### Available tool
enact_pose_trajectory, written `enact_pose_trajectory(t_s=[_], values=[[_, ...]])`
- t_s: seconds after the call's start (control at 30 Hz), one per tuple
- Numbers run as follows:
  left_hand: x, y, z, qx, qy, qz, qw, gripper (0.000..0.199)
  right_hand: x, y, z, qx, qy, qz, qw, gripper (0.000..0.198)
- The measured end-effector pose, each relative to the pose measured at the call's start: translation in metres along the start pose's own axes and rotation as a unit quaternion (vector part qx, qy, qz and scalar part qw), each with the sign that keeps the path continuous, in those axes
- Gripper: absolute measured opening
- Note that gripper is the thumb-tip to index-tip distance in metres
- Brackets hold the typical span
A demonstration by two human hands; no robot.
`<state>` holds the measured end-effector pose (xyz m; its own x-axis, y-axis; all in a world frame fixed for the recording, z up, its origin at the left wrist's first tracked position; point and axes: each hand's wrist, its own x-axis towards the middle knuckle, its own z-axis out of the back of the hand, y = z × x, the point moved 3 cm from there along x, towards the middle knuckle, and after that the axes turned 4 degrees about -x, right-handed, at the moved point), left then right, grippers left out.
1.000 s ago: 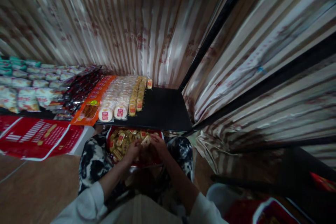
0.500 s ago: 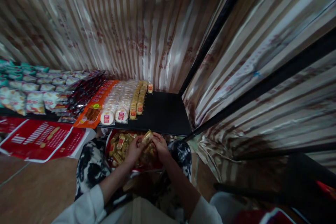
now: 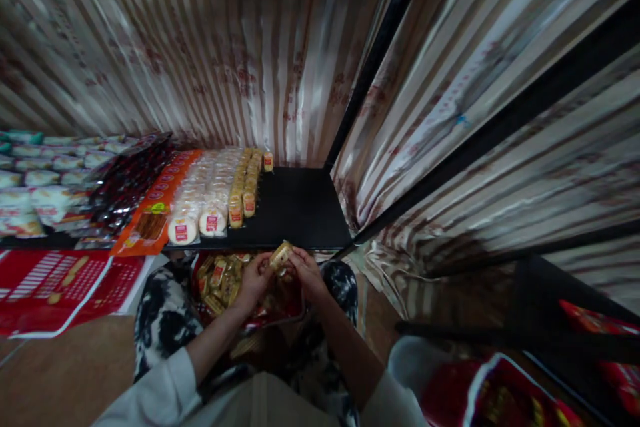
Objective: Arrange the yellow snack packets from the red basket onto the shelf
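Note:
Between my two hands is a small gold-wrapped snack packet (image 3: 281,255), held above an open red bag (image 3: 297,312) on my lap. My left hand (image 3: 256,280) pinches its left end, and my right hand (image 3: 306,269) grips the right end. Inside the bag lie many more gold-wrapped packets (image 3: 220,283), partly hidden by my hands and forearms. On the black shelf (image 3: 305,207) just beyond, two rows of similar gold packets (image 3: 243,190) stand lined up, with a single packet (image 3: 269,161) at the back to their right.
Left along the shelf are round white packaged snacks (image 3: 213,221), an orange packet (image 3: 150,223), dark packets (image 3: 125,180) and white packets (image 3: 60,207). A red printed bag (image 3: 55,287) hangs below. Black frame bars (image 3: 480,140) and a striped curtain (image 3: 240,47) enclose the right and back.
My head view has turned right, so the shelf appears farther left and more of the red bag at lower right shows. The packet stays between my hands, lifted slightly above the bag.

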<state>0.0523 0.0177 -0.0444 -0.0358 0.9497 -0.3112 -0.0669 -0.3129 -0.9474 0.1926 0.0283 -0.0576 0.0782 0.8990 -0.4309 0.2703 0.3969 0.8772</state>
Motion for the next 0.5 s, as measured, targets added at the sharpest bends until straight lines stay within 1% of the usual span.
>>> enact_pose_trajectory(t_s=[0.03,0.1,0.2,0.33,0.43,0.5], values=[[-0.001,-0.004,0.002,0.047,-0.009,-0.041,0.998,0.03,-0.001,0.002,0.0,0.001,-0.001,-0.012,1.0,0.044],[-0.003,-0.011,0.007,0.121,-0.028,-0.127,0.984,0.028,-0.002,0.009,-0.003,0.011,0.015,-0.035,0.999,0.046],[-0.007,-0.016,0.015,0.173,-0.048,-0.219,0.959,0.027,-0.001,0.02,-0.01,0.013,0.063,-0.029,0.997,0.046],[-0.008,-0.018,0.024,0.221,-0.074,-0.284,0.93,0.027,0.001,0.031,-0.02,-0.002,0.112,0.003,0.994,0.047],[-0.003,-0.021,0.029,0.249,-0.096,-0.311,0.912,0.026,0.004,0.035,-0.026,0.006,0.136,-0.002,0.991,0.05],[0.003,-0.026,0.031,0.262,-0.098,-0.327,0.903,0.026,0.005,0.038,-0.029,-0.004,0.152,-0.011,0.988,0.049]])
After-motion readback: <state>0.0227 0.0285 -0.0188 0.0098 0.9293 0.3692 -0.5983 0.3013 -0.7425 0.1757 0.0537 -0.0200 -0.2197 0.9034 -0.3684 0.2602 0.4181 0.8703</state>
